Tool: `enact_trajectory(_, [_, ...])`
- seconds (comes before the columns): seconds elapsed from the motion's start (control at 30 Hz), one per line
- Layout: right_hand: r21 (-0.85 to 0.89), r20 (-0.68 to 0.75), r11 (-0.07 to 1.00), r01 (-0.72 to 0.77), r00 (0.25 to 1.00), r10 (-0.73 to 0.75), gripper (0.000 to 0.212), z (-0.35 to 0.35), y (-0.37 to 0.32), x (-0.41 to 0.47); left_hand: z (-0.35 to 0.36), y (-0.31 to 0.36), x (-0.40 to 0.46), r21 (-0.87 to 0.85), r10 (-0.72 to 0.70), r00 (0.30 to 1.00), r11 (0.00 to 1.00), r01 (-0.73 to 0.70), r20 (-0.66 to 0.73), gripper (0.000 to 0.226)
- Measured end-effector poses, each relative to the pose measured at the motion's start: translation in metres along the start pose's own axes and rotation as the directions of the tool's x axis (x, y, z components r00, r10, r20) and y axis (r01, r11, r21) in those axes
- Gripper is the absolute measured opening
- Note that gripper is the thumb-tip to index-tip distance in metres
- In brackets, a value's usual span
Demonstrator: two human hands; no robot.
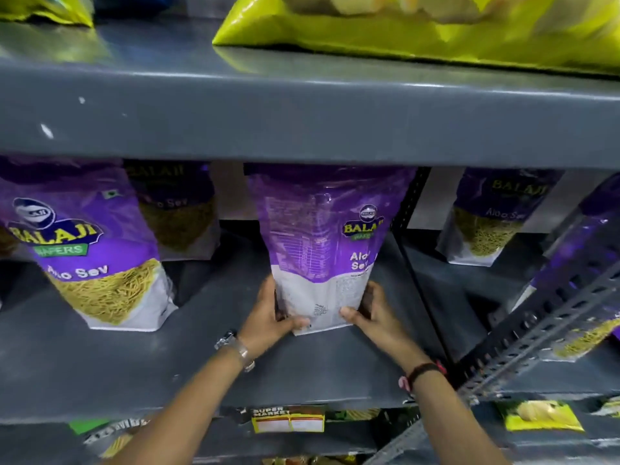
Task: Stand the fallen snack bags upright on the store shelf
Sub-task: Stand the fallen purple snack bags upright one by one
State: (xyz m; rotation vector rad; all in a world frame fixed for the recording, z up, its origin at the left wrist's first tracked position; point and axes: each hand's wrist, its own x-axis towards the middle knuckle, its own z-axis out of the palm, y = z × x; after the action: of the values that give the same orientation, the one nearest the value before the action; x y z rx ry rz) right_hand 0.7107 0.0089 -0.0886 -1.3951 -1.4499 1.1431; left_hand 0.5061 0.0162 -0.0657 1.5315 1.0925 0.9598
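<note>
Standing at the far left of the grey shelf, a purple Aloo Sev bag faces out, upright with a slight lean, its clear lower window full of yellow strands. Just behind it and to its right, a second bag of the same kind sits deeper in the shelf, dim in the shadow of the shelf board above. Next comes the person's left hand, a metal watch on the wrist, its grip closed around the lower left edge of the middle bag, thumb pressed on the white bottom panel. That middle bag stands upright near the centre of the shelf with its printed back turned toward us, its base resting on the shelf surface and its top reaching up under the board above. The right hand, with a dark thread band at the wrist, clasps the lower right edge of the same bag, thumb on the front, fingers wrapped behind. Right of the hands, a perforated upright post divides the bay. Beyond it, another Aloo Sev bag stands toward the back. At the far right, a slotted angle bar slants across, and one more purple bag leans behind it, partly hidden. On the board above lies a lime-green packet.
</note>
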Motion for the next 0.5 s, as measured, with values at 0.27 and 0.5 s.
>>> enact_trajectory(0.27, [0.084, -0.383, 0.994, 0.067, 0.923, -0.03, 0.041, 0.009, 0.009, -0.031, -0.002, -0.02, 0.012, 0.119, 0.058, 0.964, 0.993, -0.028, -0.26, 0.072])
enact_trajectory(0.5, [0.201, -0.047, 0.979, 0.039, 0.998, -0.03, 0.037, 0.015, -0.013, -0.009, 0.039, -0.014, -0.019, 0.087, 0.045, 0.997, 0.995, -0.04, -0.059, 0.115])
